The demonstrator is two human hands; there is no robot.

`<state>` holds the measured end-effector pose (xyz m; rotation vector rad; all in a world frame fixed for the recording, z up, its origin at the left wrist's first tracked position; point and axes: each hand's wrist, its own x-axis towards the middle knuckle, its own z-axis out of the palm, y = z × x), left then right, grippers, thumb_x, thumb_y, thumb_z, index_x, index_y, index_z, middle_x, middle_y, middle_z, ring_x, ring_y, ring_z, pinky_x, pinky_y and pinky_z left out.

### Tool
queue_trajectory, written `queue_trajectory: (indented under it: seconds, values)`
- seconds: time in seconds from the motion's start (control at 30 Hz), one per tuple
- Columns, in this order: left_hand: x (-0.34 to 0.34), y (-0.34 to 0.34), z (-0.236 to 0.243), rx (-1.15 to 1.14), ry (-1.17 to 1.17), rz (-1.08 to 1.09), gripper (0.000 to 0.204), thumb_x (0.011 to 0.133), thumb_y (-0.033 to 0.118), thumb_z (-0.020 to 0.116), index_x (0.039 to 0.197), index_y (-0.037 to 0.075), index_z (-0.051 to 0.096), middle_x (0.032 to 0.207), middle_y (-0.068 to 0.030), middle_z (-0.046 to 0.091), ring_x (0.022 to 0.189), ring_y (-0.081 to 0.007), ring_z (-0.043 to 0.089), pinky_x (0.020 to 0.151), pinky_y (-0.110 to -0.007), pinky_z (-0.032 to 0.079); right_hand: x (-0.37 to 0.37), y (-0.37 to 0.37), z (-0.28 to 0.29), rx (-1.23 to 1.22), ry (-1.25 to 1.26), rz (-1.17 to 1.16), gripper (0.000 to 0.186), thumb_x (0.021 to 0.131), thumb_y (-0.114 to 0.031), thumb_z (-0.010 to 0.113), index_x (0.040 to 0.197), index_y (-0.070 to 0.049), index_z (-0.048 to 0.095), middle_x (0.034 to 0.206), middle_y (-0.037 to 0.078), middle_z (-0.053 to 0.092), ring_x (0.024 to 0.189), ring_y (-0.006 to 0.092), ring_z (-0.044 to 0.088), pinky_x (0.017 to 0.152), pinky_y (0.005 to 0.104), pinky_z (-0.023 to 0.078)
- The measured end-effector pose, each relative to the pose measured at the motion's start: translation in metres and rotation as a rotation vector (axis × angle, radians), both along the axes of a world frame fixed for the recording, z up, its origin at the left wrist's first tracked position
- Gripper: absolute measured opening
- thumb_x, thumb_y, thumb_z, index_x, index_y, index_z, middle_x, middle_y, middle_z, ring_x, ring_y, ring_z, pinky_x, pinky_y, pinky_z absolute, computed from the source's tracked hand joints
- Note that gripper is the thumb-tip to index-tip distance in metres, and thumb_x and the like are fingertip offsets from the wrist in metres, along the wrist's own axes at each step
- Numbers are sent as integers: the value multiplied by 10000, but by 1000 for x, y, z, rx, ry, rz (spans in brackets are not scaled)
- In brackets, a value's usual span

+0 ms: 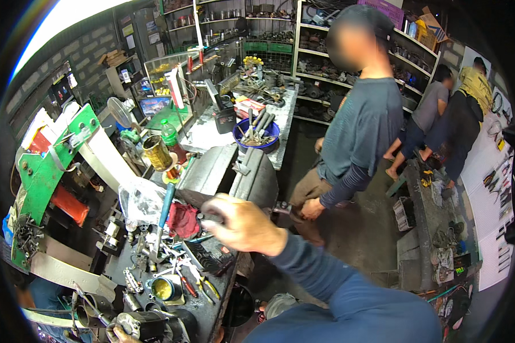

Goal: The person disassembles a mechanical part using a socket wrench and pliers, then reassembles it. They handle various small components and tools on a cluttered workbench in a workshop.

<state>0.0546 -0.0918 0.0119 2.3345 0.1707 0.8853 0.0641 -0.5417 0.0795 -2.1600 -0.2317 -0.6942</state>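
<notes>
My right hand [243, 224] reaches over the bench, fingers curled round a small dark metal part [210, 218], blurred and partly covered. Just beyond it stands a big grey bench vise [252, 178]. A crumpled red cloth [183, 220] lies beside the hand, next to a hammer with a blue handle [166, 204]. At the lower edge, my left hand [120, 334] shows only in part, its fingers wrapped against a dark cylindrical metal housing [146, 324]. Nearer the bench middle are a tin of yellow grease [163, 288], pliers [205, 284] and a red-handled screwdriver [189, 287].
A blue bowl of tools [256, 132] stands on a white table behind the vise. A person in a dark shirt [357, 126] stands close on the right. Two other people bend over a bench [449, 228] farther right. A green metal frame [48, 171] rises at left.
</notes>
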Motion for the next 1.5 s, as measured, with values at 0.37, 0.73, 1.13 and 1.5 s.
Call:
queue_trajectory:
  seconds: [0.37, 0.73, 1.13, 1.5]
  values:
    - [-20, -65, 62, 78, 217, 84, 549, 965, 374, 785, 1301, -51, 692, 1290, -254, 709, 1184, -336, 681, 1045, -388, 513, -162, -181, -99, -6, 481, -339, 264, 944, -239, 729, 1088, -24, 685, 968, 172, 717, 900, 366, 714, 787, 467, 556]
    - [-23, -124, 69, 943, 16, -129, 548, 871, 357, 854, 1267, 3, 719, 1276, -259, 700, 1114, -380, 686, 973, -455, 543, -275, -296, -216, -298, 998, -332, 332, 957, -322, 686, 1122, -35, 658, 1097, 192, 702, 1063, 414, 685, 901, 549, 545]
    - [-119, -439, -80, 506, 55, -1328, 434, 886, 251, 808, 1214, -15, 707, 1212, -247, 695, 1066, -396, 672, 936, -465, 533, -534, -259, -244, 136, 1269, -894, 345, 910, -285, 703, 1121, -12, 698, 1072, 241, 744, 1042, 439, 707, 876, 548, 553]
    - [-266, -574, -78, 484, -39, -1668, 330, 900, 154, 766, 1165, -31, 696, 1153, -237, 690, 1021, -410, 660, 903, -475, 523, -764, -220, -260, 381, 1048, -1393, 353, 917, -305, 682, 1112, -11, 677, 1014, 276, 730, 981, 470, 707, 832, 563, 558]
